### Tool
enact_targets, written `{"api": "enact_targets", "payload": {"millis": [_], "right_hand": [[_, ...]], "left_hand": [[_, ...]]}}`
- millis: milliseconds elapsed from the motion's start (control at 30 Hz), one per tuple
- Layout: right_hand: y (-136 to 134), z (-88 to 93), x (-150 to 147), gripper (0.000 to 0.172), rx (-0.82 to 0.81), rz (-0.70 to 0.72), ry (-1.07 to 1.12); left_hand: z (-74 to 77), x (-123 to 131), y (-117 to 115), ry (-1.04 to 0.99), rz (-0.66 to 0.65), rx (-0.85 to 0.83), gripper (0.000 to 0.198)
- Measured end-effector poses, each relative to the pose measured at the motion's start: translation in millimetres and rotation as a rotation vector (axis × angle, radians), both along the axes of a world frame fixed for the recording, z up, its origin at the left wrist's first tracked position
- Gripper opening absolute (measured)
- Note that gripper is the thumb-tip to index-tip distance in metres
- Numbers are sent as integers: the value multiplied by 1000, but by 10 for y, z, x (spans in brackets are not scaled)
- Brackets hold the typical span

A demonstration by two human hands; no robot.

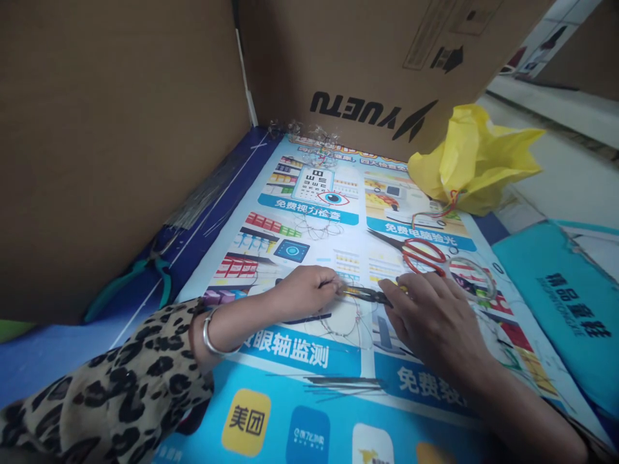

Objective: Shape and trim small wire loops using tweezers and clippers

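My left hand [309,290] rests on a printed poster [300,393], its fingers pinched on a thin wire piece [355,319] that loops down over the poster. My right hand [430,316] is closed around small dark pliers [374,296], whose tip meets the wire right at my left fingertips. A silver bangle and a leopard-print sleeve cover my left wrist and arm.
Red-handled scissors [420,252] lie just beyond my right hand. A yellow plastic bag [476,158] sits at the back right. Teal-handled pliers [145,274] and a bundle of straight wires [207,193] lie left, by cardboard walls [111,142]. Finished wire shapes [316,145] lie far back.
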State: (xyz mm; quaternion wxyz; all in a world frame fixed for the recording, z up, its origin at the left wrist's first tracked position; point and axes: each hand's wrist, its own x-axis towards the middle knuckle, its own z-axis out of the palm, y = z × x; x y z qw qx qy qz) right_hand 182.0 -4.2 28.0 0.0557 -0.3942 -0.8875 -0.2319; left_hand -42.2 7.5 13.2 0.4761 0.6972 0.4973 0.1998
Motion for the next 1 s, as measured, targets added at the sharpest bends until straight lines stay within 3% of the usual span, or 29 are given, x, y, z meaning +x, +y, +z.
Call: {"api": "enact_targets", "payload": {"millis": [233, 400, 533, 667, 1000], "right_hand": [[13, -47, 18, 23, 31, 142, 37], [0, 26, 72, 19, 37, 101, 38], [16, 49, 150, 21, 114, 105, 160], [57, -5, 168, 21, 126, 31, 86], [42, -55, 57, 22, 96, 140, 26]], "left_hand": [[9, -4, 13, 41, -26, 38, 22], [13, -3, 18, 31, -18, 36, 21], [10, -9, 18, 29, -22, 44, 21], [8, -13, 17, 10, -47, 51, 21], [29, -11, 20, 34, -63, 43, 22]]}}
